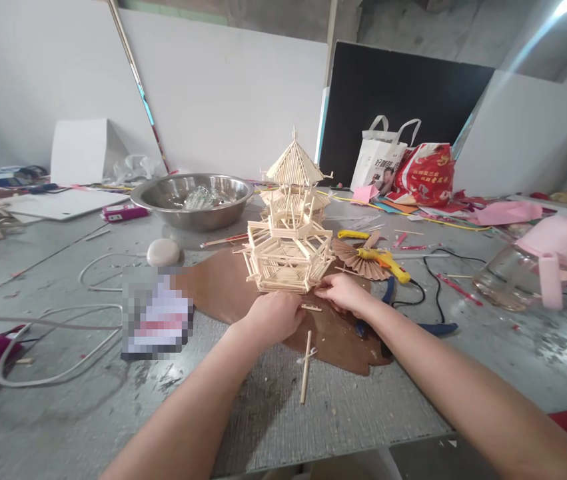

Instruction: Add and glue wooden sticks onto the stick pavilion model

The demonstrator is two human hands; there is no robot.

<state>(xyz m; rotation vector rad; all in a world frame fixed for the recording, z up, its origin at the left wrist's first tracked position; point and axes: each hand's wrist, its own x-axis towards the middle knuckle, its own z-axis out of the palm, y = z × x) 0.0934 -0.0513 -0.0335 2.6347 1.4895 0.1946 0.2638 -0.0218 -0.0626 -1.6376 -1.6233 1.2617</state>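
Got left hand [277, 316] and right hand [342, 293] curled at near base of stick pagoda [287, 233], honestly can't tell if gripping.

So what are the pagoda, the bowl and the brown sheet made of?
Pagoda: most likely wood, matte and seemingly unvarnished, judging by its many thin, pale sticks.
Bowl: metal, probably stainless steel, polished, as its silvery wall shines.
Brown sheet: smooth, with an irregular edge; perhaps leather or card, but the look leaves that open.

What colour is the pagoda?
The pagoda is pale, cream-like wood, seen best in the head view, the only one here.
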